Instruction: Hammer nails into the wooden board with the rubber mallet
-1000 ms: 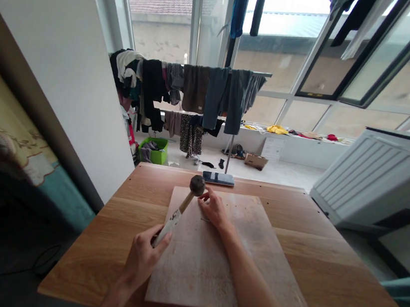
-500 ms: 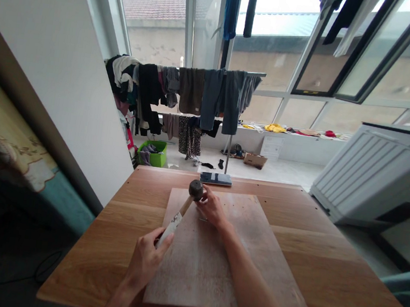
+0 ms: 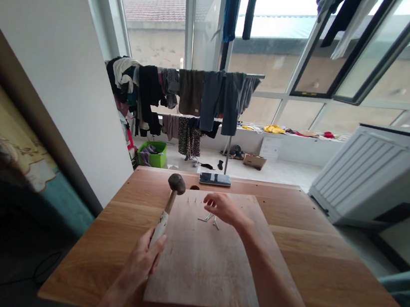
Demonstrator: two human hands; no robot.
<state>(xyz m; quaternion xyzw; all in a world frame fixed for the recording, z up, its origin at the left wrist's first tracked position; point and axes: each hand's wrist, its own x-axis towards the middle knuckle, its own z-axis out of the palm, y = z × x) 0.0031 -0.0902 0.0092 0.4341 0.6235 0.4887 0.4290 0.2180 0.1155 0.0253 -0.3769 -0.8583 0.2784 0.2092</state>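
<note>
In my left hand [image 3: 146,251] is the pale, worn handle of a rubber mallet [image 3: 177,184], its dark head raised over the board's far left corner. Across the table lies a flat wooden board [image 3: 209,265]. Small nails [image 3: 195,200] stand upright in a row near its far edge. My right hand [image 3: 222,207] hovers just right of them, fingers loosely bent and apart, with nothing visible in them. Several loose nails [image 3: 214,221] lie on the board just below that hand. Part of a small dark round object [image 3: 195,187] shows behind the board's far edge.
A phone [image 3: 215,179] lies at the far edge of the wooden table [image 3: 101,255]. Beyond stand a drying rack of clothes [image 3: 192,91] and a green basket [image 3: 157,158]. A white ribbed cabinet [image 3: 362,164] is at the right.
The mallet has swung left, away from my right hand. My right hand has moved right and its fingers have loosened, bringing the upright nails and more loose nails into sight.
</note>
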